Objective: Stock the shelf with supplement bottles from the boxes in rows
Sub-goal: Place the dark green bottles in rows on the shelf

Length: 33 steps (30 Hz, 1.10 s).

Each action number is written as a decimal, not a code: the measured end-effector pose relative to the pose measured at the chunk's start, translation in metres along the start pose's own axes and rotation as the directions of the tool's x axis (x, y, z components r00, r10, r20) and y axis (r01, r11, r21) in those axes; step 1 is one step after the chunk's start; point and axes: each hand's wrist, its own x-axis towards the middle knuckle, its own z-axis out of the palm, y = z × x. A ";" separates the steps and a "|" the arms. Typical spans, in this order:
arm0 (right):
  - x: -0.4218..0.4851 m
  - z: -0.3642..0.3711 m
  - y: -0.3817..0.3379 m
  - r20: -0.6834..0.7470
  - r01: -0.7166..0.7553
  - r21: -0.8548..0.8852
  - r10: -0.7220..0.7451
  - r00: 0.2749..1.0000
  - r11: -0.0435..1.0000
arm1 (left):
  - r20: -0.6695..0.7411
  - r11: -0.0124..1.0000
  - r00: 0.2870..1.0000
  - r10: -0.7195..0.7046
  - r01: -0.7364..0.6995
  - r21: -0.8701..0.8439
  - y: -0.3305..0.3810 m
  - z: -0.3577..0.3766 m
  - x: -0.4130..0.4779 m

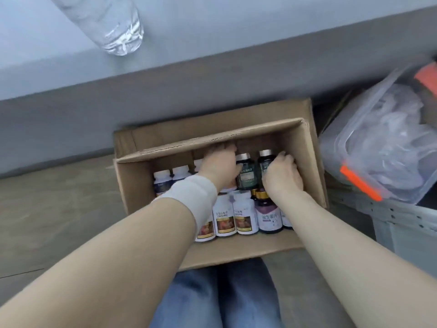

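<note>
Both hands reach into the open corrugated box (132,185) on the floor, probably to lift two at once. The right hand (282,174) curls round a glossy dark bottle (264,162) with a silver cap; the left hand (220,166) curls over something hidden, so I cannot tell its hold. Round white bottles (243,214) stand packed upright nearer the person, and the smooth grey shelf (212,55) lies beyond.

Other items: two noted.
Clear water bottle (111,27) at 11 o'clock; lidded clear bin (369,147) with orange latches (360,183) at 3 o'clock.
</note>
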 end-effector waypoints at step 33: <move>-0.214 -0.096 0.085 -0.052 0.034 0.823 0.017 0.998 0.567 | -0.375 0.479 0.925 -0.060 -0.303 -0.824 0.041 -0.079 -0.227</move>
